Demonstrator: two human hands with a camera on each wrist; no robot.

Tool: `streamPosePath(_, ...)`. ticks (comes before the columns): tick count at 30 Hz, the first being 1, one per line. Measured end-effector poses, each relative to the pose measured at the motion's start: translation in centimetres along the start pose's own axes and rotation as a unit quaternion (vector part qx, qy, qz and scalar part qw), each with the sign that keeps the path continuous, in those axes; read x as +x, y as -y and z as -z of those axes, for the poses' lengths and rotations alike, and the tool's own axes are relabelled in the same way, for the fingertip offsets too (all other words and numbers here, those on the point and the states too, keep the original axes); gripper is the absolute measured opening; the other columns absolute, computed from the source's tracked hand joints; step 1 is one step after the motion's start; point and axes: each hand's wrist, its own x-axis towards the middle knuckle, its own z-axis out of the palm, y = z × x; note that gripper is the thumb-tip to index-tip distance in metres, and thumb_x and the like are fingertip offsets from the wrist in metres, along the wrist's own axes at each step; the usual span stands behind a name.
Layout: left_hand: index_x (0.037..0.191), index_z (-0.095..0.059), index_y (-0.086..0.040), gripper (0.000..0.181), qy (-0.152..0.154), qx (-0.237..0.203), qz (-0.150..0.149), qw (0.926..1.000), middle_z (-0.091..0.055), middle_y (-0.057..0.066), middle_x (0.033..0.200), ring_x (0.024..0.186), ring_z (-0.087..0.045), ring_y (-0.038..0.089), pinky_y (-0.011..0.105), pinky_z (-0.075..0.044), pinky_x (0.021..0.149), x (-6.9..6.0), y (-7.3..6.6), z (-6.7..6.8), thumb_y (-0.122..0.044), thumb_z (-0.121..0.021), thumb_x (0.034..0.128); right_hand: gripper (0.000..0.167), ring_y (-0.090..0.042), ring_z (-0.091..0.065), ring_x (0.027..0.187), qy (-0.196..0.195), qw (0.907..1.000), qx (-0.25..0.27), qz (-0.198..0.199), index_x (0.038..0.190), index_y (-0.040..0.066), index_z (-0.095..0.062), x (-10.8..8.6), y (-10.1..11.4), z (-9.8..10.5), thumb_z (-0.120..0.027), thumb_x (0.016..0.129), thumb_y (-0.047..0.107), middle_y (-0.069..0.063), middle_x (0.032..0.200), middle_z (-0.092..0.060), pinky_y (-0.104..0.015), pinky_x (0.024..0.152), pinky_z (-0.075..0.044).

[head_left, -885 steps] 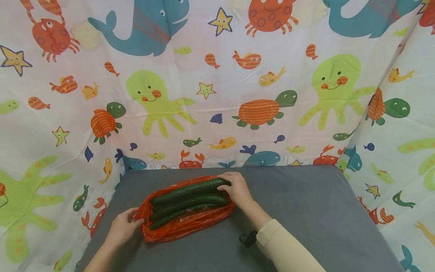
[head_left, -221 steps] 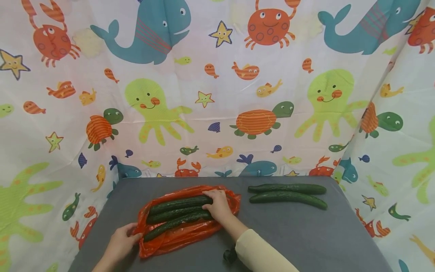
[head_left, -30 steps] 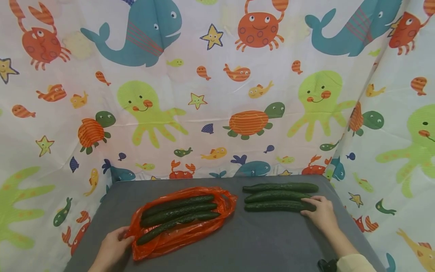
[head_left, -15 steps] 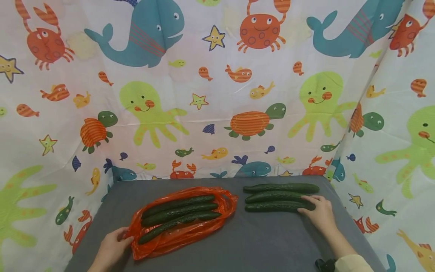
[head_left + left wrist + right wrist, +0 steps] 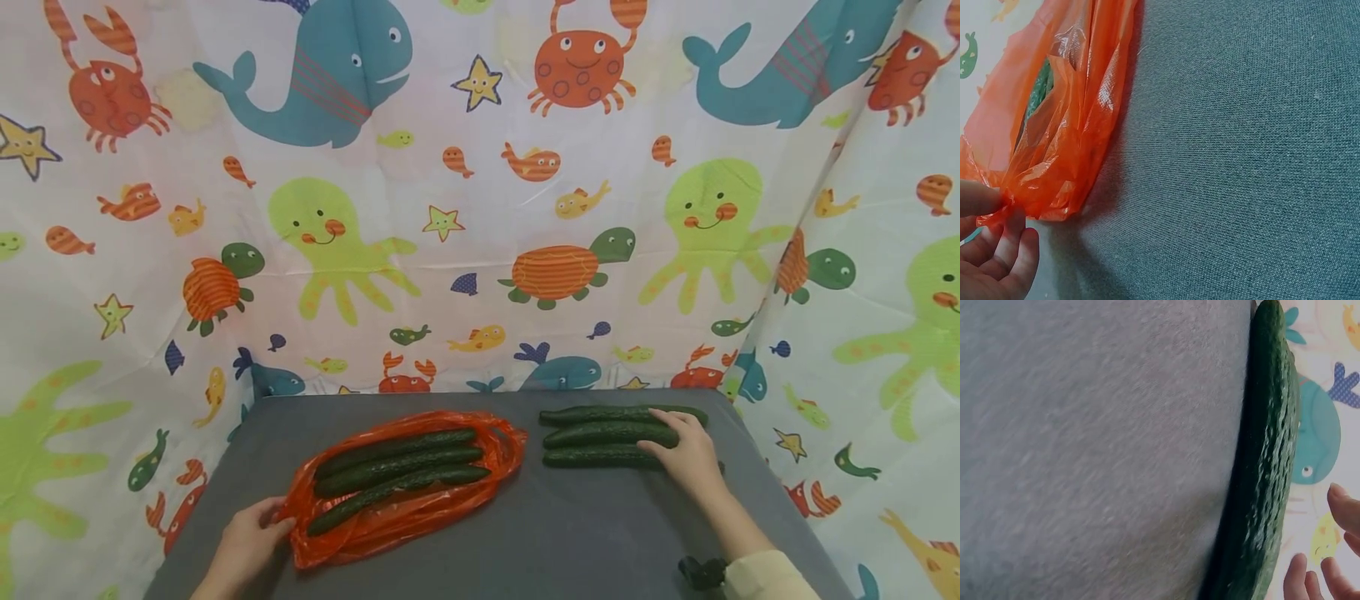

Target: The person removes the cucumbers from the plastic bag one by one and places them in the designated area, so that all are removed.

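An orange-red plastic bag [image 5: 420,517] lies spread on the left of the table, with three dark green cucumbers [image 5: 397,468] side by side in it. At its near left corner, my left hand [image 5: 243,537] pinches the gathered plastic [image 5: 1013,206] between thumb and fingers. Three more cucumbers [image 5: 592,456] lie in parallel to the right of the bag. Over their right ends hovers my right hand [image 5: 688,458], its thumb and fingers spread and holding nothing. The right wrist view shows those fingertips [image 5: 1338,581] apart from the bumpy nearest cucumber [image 5: 1260,487].
Grey cloth covers the table [image 5: 570,533]. A white curtain [image 5: 465,167] printed with sea animals hangs behind it and along both sides. A small dark device [image 5: 701,573] is on my right wrist, by the light cuff.
Over the longer span, three cucumbers have come out of the bag onto the table's right. Just now my right hand has let go of the nearest one and risen slightly leftward.
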Motion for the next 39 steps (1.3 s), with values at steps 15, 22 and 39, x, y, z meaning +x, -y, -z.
streamPosePath(15, 0.135, -0.057, 0.007, 0.064, -0.001, -0.007, -0.004, 1.0000, -0.061, 0.031, 0.130, 0.113, -0.061, 0.046, 0.044, -0.059, 0.075, 0.3, 0.0, 0.2, -0.037, -0.073, 0.0924, 0.074, -0.042, -0.061, 0.117, 0.004, 0.9984, 0.050, 0.024, 0.148, 0.008, -0.051, 1.1, 3.1, -1.2, -0.084, 0.084, 0.026, -0.024, 0.139, -0.056, -0.064, 0.092, -0.049)
streamPosePath(22, 0.135, -0.057, 0.007, 0.064, -0.004, -0.004, -0.006, 1.0000, -0.060, 0.032, 0.130, 0.113, -0.061, 0.046, 0.045, -0.058, 0.075, 0.3, 0.0, 0.1, -0.038, -0.073, 0.0927, 0.072, -0.040, -0.063, 0.114, -0.005, 0.9961, 0.069, 0.054, 0.146, 0.008, -0.053, 1.2, 4.7, -2.5, -0.084, 0.083, 0.023, -0.021, 0.134, -0.060, -0.063, 0.092, -0.049)
streamPosePath(39, 0.134, -0.058, 0.008, 0.062, -0.018, -0.001, -0.004, 0.9998, -0.060, 0.033, 0.130, 0.115, -0.060, 0.048, 0.048, -0.058, 0.078, 0.4, 0.3, -0.6, -0.037, -0.073, 0.0930, 0.068, -0.038, -0.065, 0.110, -0.018, 0.9843, 0.118, 0.131, 0.141, 0.007, -0.058, 1.1, 10.5, -5.2, -0.086, 0.080, 0.017, -0.017, 0.124, -0.065, -0.056, 0.086, -0.054)
